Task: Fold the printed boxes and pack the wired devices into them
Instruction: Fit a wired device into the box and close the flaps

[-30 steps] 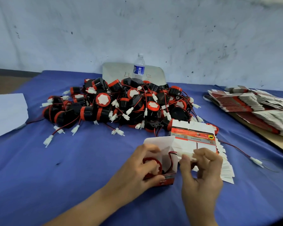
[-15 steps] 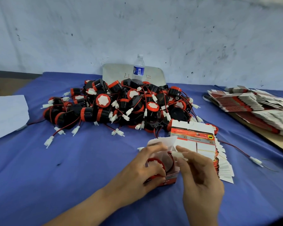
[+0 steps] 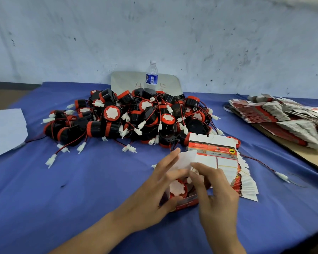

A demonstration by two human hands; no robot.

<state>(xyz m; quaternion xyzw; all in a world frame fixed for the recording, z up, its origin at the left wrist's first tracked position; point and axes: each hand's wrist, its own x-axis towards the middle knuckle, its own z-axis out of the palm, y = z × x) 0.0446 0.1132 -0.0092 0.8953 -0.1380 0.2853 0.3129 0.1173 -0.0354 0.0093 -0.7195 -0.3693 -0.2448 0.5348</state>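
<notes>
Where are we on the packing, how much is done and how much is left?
No closed, packed box is in view. In hand: one device sits in an open box that the left hand holds while the right hand works at its flap. Left: a big pile of devices and stacks of flat boxes.

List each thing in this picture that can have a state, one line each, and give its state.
Box: folded up, top open, gripped by the left hand.
Device in box: seated inside, white face up.
Top flap: raised, not tucked.
Right hand: fingers at the flap.
Flat boxes: unfolded, stacked.
Loose devices: piled, unpacked.
Water bottle: upright, capped.
</notes>
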